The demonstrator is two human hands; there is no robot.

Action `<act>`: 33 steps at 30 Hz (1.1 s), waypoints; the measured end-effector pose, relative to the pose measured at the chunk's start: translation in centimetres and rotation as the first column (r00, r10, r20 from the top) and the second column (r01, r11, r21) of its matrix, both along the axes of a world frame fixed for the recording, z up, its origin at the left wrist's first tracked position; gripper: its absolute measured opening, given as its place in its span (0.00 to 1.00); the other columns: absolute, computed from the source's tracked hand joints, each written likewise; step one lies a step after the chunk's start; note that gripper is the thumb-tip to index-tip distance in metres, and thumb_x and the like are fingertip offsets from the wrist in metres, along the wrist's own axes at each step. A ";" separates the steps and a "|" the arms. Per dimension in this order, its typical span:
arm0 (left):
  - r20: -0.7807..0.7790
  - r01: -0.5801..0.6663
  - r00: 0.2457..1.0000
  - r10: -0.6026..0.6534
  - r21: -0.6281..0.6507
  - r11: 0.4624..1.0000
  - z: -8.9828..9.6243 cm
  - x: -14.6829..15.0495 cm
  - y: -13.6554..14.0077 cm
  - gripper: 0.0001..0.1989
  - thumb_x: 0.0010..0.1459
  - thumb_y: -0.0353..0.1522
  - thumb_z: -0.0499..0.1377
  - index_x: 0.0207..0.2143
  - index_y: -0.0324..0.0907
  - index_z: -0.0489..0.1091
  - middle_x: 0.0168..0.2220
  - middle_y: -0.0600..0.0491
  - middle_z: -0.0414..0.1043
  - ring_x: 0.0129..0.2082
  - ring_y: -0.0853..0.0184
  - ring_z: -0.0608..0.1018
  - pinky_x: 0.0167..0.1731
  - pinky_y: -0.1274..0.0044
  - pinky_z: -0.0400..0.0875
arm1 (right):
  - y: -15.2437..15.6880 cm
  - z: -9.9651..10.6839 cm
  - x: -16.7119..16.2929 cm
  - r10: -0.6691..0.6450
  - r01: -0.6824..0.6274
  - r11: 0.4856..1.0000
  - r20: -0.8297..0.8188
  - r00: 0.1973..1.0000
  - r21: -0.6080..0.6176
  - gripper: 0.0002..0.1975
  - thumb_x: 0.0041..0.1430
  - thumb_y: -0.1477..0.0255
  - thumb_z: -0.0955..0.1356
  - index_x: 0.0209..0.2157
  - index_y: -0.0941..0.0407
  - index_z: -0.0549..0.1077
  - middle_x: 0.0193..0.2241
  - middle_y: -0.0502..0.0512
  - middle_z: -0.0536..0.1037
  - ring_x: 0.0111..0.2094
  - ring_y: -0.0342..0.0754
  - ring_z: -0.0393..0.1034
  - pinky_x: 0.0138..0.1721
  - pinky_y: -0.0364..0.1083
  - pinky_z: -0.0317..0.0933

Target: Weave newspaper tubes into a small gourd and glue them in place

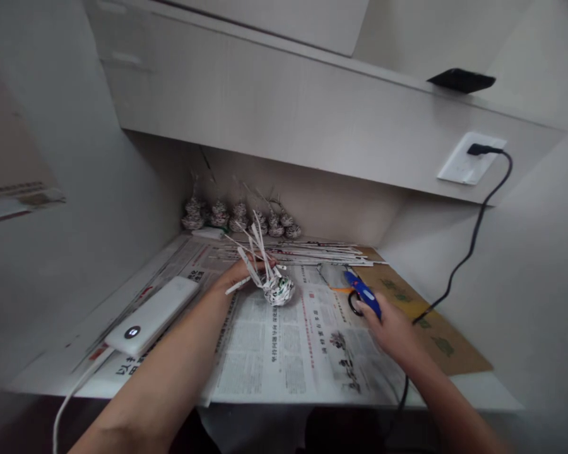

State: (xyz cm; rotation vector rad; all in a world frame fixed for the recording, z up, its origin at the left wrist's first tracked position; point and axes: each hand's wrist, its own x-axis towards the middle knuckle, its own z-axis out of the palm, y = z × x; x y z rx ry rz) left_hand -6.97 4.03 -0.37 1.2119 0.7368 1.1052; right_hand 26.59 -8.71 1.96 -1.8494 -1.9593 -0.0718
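My left hand [246, 271] is closed around a partly woven paper gourd [279, 290]. Its round body is made of rolled newsprint strips, and several loose white ends stick up from it. The fingers are partly hidden behind the gourd. On the right, my right hand [383, 318] grips a blue hot glue gun [365, 295], which points away over the newspaper. A black ring [355, 303] shows beside the glue gun, with a small orange piece [341, 289] near its front. The gourd and the glue gun are well apart.
Newspaper [284, 353] covers the white desk. Several rolled paper sticks [322, 255] lie behind my hands, and finished paper gourds [239, 217] line the back. A white power bank [154, 315] lies left. Brown cardboard [435, 334] lies right. A black cord [473, 239] hangs from the socket [471, 159].
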 end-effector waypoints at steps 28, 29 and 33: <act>0.009 0.261 0.965 -0.261 -0.058 0.963 -1.1 0.3 -0.4 0.18 0.33 0.35 0.72 0.27 0.32 0.76 0.24 0.49 0.75 0.25 0.68 0.73 0.29 0.77 0.66 | 12.1 0.5 -6.2 0.283 -0.271 0.952 0.073 0.956 -0.139 0.12 0.59 0.66 0.63 0.31 0.55 0.77 0.29 0.54 0.80 0.31 0.49 0.73 0.32 0.43 0.59; -0.008 0.303 0.953 -0.304 -0.044 0.952 -1.2 0.4 -0.4 0.18 0.35 0.35 0.71 0.28 0.32 0.76 0.24 0.49 0.75 0.25 0.68 0.73 0.29 0.77 0.66 | 13.3 0.2 -7.5 0.291 -0.283 0.951 0.061 0.955 -0.122 0.11 0.59 0.68 0.63 0.33 0.55 0.77 0.31 0.55 0.81 0.33 0.49 0.73 0.34 0.43 0.59; -0.110 0.407 0.908 -0.404 0.013 0.913 -1.3 0.6 0.1 0.15 0.38 0.34 0.69 0.29 0.33 0.77 0.24 0.50 0.74 0.25 0.69 0.73 0.29 0.78 0.66 | 17.8 -0.6 -11.4 0.345 -0.339 0.937 0.073 0.936 -0.079 0.15 0.61 0.74 0.60 0.39 0.57 0.78 0.40 0.58 0.81 0.43 0.50 0.73 0.43 0.44 0.59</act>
